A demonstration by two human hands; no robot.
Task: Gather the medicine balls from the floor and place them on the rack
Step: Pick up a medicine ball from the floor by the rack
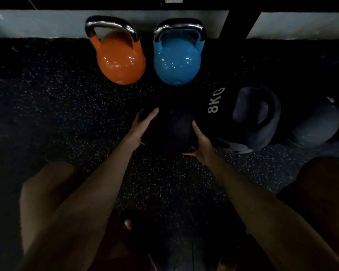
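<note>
Medicine ball (172, 132): dark, resting on the floor (47, 106) at the centre of the frame, and not yet lifted as far as I can judge. My left hand (143, 127) lies against its left side and my right hand (202, 147) against its lower right. On both, the fingers are spread and fairly straight, pressing the ball between them, not curled round it. Just right of it, touching or nearly so, lies a second ball marked 8KG (215, 102) with grey grip recesses. At the right edge is what appears to be a third, greyish ball (317, 124), too blurred to confirm. Both are on the floor. In the upper middle an orange kettlebell (120, 61) and a blue kettlebell (176, 62) stand side by side. A black post (239, 20) rises at upper right; whether it belongs to the rack I cannot tell. Assessment: no ball is seen racked; two, probably three, are left to gather, this one first.
</note>
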